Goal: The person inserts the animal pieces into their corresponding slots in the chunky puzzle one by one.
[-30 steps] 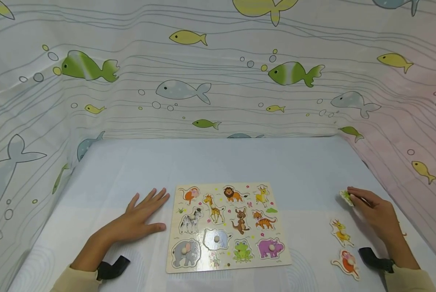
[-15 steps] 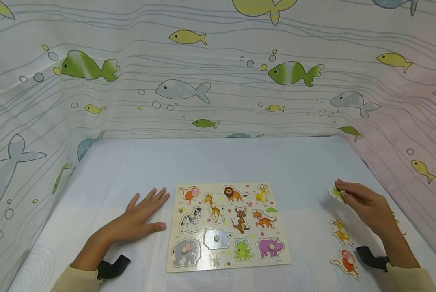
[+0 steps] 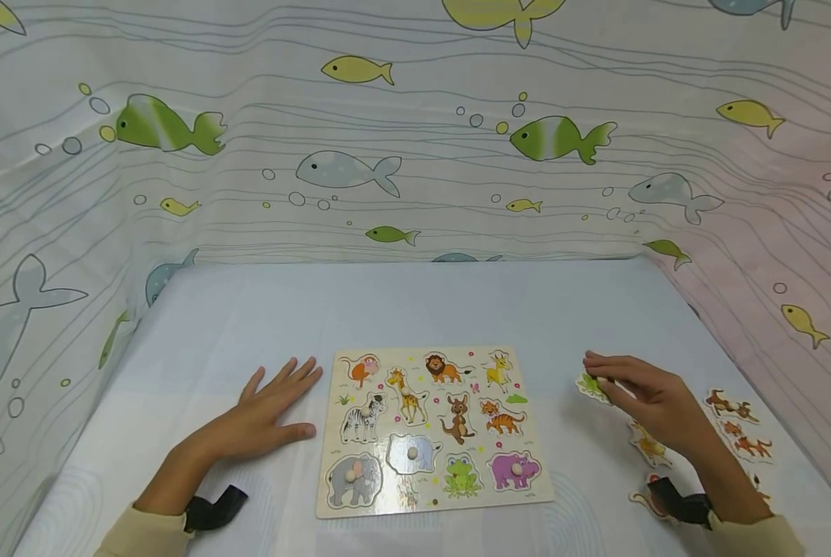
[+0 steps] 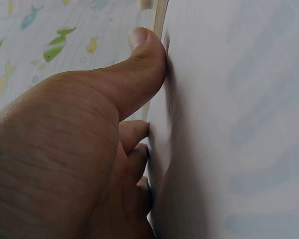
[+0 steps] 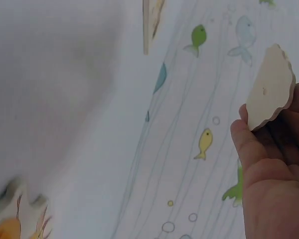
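In the head view, my right hand (image 3: 655,402) pinches a green puzzle piece (image 3: 592,387) above the table, to the right of the wooden animal puzzle board (image 3: 481,495). The right wrist view shows that piece's bare wooden underside (image 5: 271,89), with its scalloped rim, between thumb and fingers. My left hand (image 3: 258,418) rests palm down on the table beside the board's left edge, fingers spread, holding nothing. Knobs stand on the elephant (image 3: 353,481), hippo (image 3: 516,472), zebra (image 3: 364,419) and giraffe (image 3: 406,396); the frog place (image 3: 463,476) shows a printed frog.
Loose pieces lie under and beside my right arm: a yellow deer (image 3: 647,445), a monkey (image 3: 655,499) mostly covered by the black wrist strap, a brown piece (image 3: 732,406) and a tiger (image 3: 748,442). A fish-patterned cloth (image 3: 457,178) hangs behind the table.
My right hand has moved left toward the board with the green piece in its fingers, uncovering pieces at the far right. My left hand has stayed still.
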`<state>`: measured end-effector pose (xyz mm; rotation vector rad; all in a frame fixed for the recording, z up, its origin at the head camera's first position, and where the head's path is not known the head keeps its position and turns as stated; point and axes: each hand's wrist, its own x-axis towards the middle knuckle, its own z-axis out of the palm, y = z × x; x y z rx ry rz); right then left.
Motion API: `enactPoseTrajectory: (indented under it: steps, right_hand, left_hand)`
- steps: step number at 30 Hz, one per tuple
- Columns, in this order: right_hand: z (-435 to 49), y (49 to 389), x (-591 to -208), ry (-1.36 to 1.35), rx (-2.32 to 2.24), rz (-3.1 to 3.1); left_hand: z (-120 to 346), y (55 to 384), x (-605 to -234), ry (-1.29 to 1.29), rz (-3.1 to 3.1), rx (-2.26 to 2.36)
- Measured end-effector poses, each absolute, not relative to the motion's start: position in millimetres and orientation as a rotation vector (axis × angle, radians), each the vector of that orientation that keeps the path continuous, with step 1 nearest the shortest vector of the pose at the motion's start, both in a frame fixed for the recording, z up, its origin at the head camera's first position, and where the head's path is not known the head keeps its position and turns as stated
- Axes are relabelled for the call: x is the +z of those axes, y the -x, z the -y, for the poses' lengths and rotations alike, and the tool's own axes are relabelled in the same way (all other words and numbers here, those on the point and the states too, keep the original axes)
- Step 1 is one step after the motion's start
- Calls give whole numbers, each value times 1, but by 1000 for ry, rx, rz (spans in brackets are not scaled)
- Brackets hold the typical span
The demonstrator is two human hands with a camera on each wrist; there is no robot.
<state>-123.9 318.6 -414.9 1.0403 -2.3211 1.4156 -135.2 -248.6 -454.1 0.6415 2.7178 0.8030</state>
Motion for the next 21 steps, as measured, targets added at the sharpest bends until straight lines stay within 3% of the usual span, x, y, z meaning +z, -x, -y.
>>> enactPoseTrajectory:
  steps: [21]
  right_hand:
    - [-238, 121, -421, -1237, 1500, 2398]
  left_hand:
    - [250, 135, -458, -659, -2737, 797]
